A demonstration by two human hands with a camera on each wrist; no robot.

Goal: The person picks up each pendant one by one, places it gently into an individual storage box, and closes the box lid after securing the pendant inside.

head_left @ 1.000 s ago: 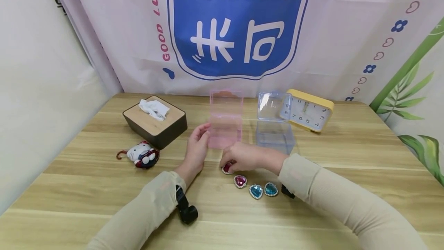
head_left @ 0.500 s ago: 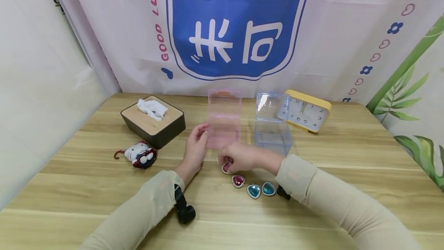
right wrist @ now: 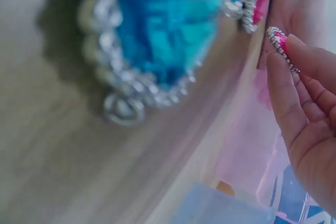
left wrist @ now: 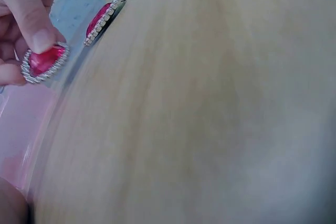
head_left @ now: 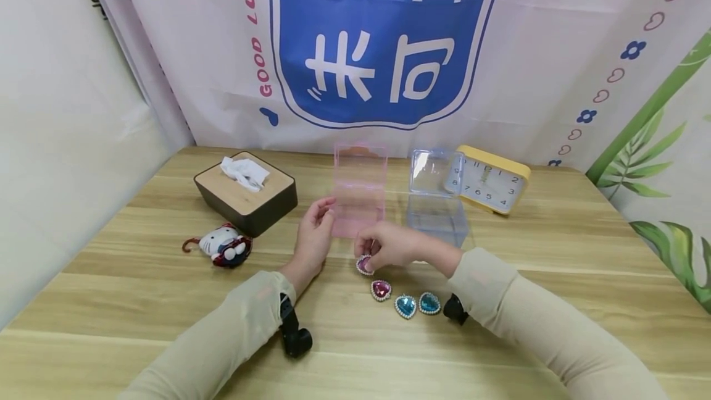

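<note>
My right hand pinches a pink heart-shaped gem pendant between thumb and fingers. Silver beading rims the pendant, which is tilted and raised off the table in the wrist views. Just behind it stands a clear pink box with its lid up. At the box's left side is my left hand, fingers loosely bent and touching or almost touching the wall. Another pink heart pendant lies on the table, followed to the right by two blue heart pendants.
A clear bluish box with a raised lid stands right of the pink one. Behind it leans a yellow clock. On the left are a tissue box and a cat-shaped trinket. A printed curtain hangs behind the table.
My right hand has taken the pink pendant between thumb and fingers and tipped it up slightly from the table. The left hand stays beside the pink box.
</note>
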